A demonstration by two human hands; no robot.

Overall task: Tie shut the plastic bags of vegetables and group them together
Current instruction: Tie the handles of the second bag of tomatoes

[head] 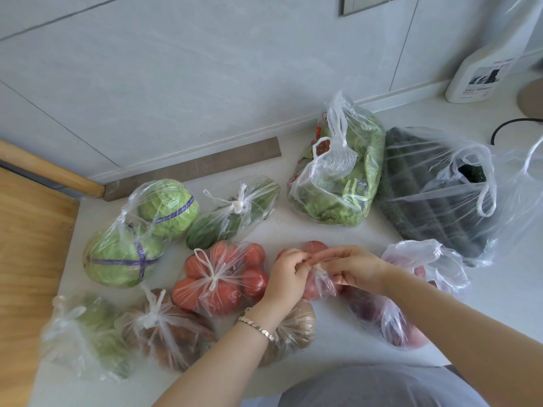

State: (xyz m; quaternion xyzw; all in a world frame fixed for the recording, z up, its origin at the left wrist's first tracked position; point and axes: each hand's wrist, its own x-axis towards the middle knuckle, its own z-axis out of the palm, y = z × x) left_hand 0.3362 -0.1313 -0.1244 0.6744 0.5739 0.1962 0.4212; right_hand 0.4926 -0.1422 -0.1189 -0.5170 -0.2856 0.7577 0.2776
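Observation:
My left hand and my right hand both pinch the gathered neck of a clear bag of red vegetables in the middle of the white counter. To the left lie knotted bags: tomatoes, two cabbages, cucumbers, brown vegetables and green vegetables. A brownish bag sits under my left wrist. On the right, a bag of purple-red vegetables, a leafy greens bag and a dark green vegetable bag have loose handles.
A wooden board covers the left side, with a wooden rod along the tiled wall. A white bottle and a black cable stand at the back right. A grey strip lies at the wall's foot.

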